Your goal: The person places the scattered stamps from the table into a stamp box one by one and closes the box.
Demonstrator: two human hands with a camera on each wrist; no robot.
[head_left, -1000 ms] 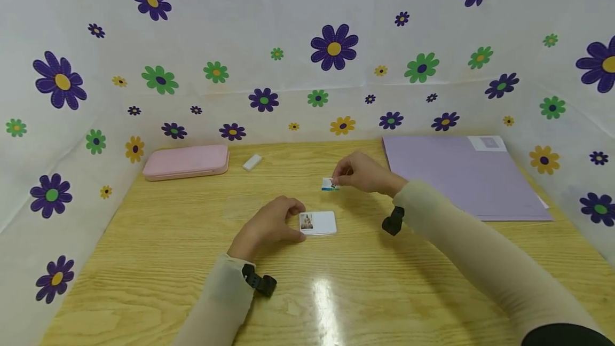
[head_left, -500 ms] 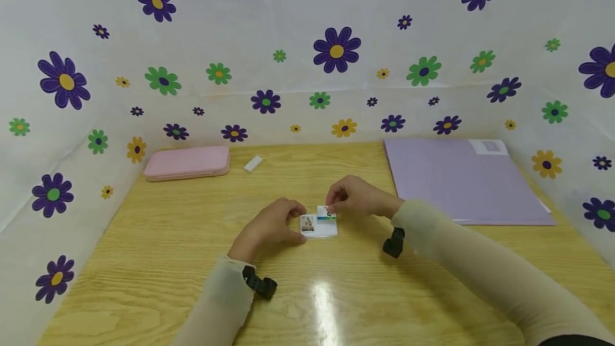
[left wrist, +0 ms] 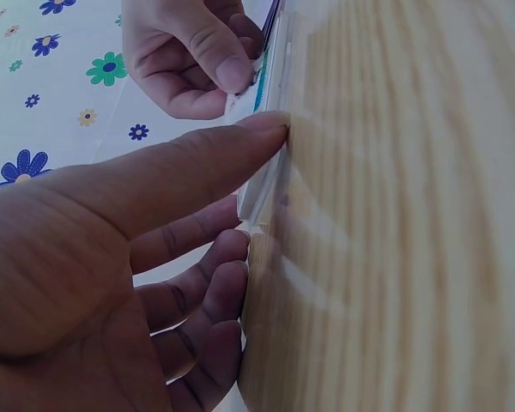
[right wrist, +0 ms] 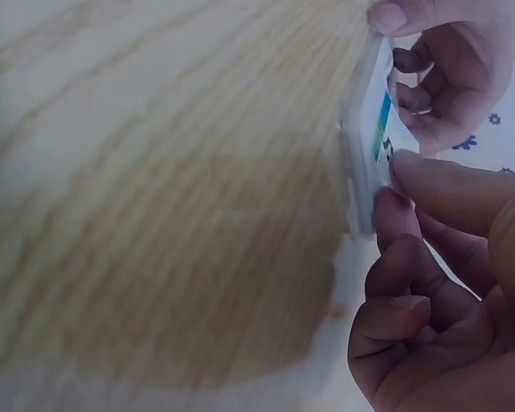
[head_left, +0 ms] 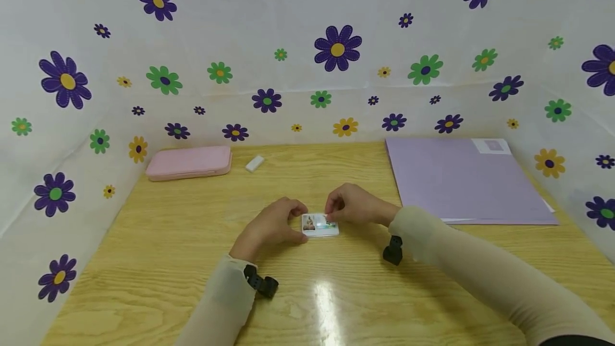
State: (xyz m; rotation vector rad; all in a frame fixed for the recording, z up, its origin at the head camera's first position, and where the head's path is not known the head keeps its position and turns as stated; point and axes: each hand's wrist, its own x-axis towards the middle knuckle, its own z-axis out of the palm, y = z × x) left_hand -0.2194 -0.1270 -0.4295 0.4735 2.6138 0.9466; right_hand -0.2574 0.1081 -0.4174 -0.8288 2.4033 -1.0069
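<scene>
A flat white case (head_left: 321, 233) with rounded corners lies on the table in front of me. Its left end carries a small square picture (head_left: 308, 222). My left hand (head_left: 272, 227) grips that end, thumb on the near edge and fingers on the far edge. Between thumb and fingers my right hand (head_left: 359, 205) pinches a small printed sticker (right wrist: 383, 125), white with a blue-green stripe. The sticker is over the right part of the case, partly hidden by my fingertips. In the right wrist view one side of it seems to curve up from the case; full contact I cannot tell.
A pink pencil case (head_left: 189, 163) lies at the back left, with a white eraser-like block (head_left: 255, 163) beside it. At the right lies a large purple folder (head_left: 461, 180) with a pale label. A flowered cloth (head_left: 288, 41) stands behind the wooden table (head_left: 158, 271).
My right hand has come nearer and down, bringing the sticker from behind the case onto its right part. My left hand keeps its grip on the case.
</scene>
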